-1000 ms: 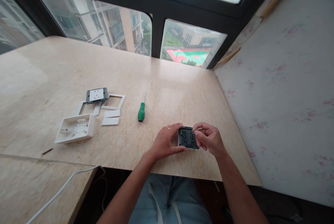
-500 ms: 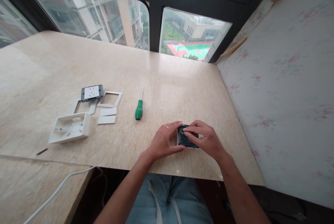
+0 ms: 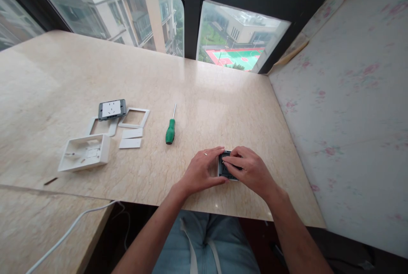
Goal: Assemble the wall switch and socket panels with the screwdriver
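A small dark grey switch module [image 3: 225, 169] stands on the marble table [image 3: 197, 95] near its front edge. My left hand [image 3: 200, 172] grips the module's left side, thumb below and fingers on top. My right hand [image 3: 250, 169] lies over its right part, fingers pressed together on its face; most of the module is hidden beneath. A green-handled screwdriver [image 3: 171, 128] lies on the table a little beyond and left of my hands.
At the left lie a white mounting box [image 3: 83, 153], a grey socket module with a white face [image 3: 111, 109], white frames [image 3: 134, 118] and two white cover strips [image 3: 130, 138]. A white cable [image 3: 66, 233] hangs at the lower left. A wall panel [image 3: 347, 116] bounds the right.
My right hand has moved from pinching at the module's right top corner to lying across its face. The left hand keeps its grip. The view has tilted slightly.
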Available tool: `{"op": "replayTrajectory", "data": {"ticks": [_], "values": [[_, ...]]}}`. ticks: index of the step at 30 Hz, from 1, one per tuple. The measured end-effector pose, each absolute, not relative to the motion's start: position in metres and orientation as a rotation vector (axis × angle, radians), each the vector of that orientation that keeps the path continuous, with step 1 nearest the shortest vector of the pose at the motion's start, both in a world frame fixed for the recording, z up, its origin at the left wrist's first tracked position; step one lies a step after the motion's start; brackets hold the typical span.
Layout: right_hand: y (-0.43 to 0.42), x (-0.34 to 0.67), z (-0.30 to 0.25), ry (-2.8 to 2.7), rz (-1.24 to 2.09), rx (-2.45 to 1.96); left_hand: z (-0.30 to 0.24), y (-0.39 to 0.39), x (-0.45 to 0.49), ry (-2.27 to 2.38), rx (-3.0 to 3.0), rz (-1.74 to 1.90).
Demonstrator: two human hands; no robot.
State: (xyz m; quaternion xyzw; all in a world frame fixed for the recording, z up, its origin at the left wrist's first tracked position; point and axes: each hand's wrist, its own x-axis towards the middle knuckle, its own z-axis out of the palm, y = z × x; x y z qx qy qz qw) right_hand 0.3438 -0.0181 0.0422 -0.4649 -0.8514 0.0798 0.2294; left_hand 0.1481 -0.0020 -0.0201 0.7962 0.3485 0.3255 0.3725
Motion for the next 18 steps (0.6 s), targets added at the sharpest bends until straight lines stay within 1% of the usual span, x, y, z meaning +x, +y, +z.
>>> {"op": "replayTrajectory", "data": {"ticks": [4,7,12,18], "values": [[-0.0196,0.3398,0.0457,-2.440,0.103,-1.303,-0.0212,-0.0021,0.1484,0.892,2.032,0.843],[-0.0210,0.3387,0.0458,-2.475,0.079,-1.305,-0.0211,-0.0023,0.1485,0.891,2.028,0.841],[-0.0234,0.3411,0.0468,-2.496,0.110,-1.324,-0.0200,-0.0024,0.1485,0.896,2.030,0.843],[-0.0269,0.3461,0.0488,-2.396,0.186,-1.325,-0.0188,-0.0019,0.1480,0.889,2.026,0.842]]}}
